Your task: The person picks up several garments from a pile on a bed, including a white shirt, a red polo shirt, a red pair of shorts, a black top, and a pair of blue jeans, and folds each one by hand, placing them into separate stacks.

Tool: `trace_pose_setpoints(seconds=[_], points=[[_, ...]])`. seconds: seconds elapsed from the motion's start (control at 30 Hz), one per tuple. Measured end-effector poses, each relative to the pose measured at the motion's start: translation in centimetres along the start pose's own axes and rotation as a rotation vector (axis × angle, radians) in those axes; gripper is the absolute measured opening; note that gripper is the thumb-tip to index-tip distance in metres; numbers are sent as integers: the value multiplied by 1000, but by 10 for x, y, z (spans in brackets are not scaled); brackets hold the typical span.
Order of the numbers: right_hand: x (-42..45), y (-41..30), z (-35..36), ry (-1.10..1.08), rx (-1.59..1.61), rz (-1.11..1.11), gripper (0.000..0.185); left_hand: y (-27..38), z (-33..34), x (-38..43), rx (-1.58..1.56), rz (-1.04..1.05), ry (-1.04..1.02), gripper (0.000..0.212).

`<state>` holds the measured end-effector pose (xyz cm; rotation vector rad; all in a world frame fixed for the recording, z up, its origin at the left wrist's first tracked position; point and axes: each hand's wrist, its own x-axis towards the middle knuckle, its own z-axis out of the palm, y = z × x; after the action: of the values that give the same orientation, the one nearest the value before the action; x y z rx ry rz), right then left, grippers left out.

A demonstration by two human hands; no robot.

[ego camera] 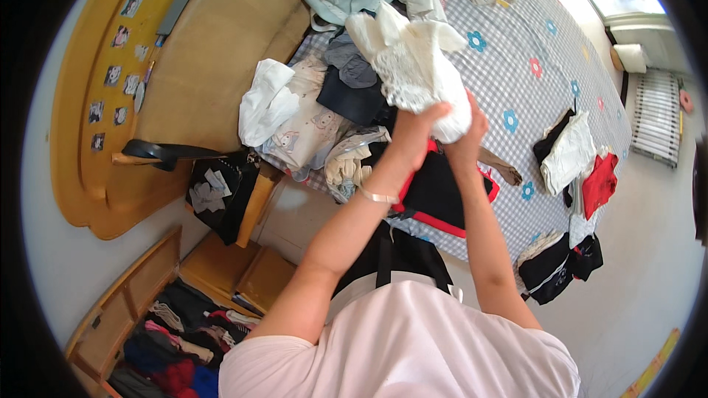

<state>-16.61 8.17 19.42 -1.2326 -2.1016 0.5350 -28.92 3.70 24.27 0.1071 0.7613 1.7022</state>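
Both my hands hold a bundled white garment (423, 66) with a lacy, openwork panel over the bed. My left hand (417, 130) grips its lower left side; a pale bracelet circles that wrist. My right hand (469, 135) clasps the lower right side, its fingers partly hidden behind the cloth. Below my hands lies a black piece of fabric with red edging (442, 193). Left of the garment are a grey crumpled cloth (354, 63), a dark navy cloth (348, 100) and a white crumpled cloth (268, 102).
The bed's gingham sheet (492, 74) has flower motifs. Folded clothes (567, 152) lie along its right edge, with a black pile (547, 271) nearer me. A wooden headboard (91, 177) stands left. At lower left, an open drawer (124, 309) holds many clothes. A black bag (221, 199) sits beside the bed.
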Motion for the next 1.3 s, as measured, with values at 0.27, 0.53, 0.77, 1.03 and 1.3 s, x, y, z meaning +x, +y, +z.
trace_pose_setpoints(seconds=[0.27,0.53,0.77,1.03,1.3], points=[[-43,-27,-183,-393,124,389,40,-44,14,-80,-45,-170,-121,37],[-133,17,-256,-248,30,650,31,-129,-13,-116,196,-700,33,52],[-196,-48,-265,-619,-5,395,58,-229,-37,-142,43,-936,-232,62],[-289,102,-355,-13,-104,422,71,-329,57,-210,83,-1203,-194,60],[-475,248,-456,885,1030,1472,73,-526,171,-283,-67,-1488,-287,59]])
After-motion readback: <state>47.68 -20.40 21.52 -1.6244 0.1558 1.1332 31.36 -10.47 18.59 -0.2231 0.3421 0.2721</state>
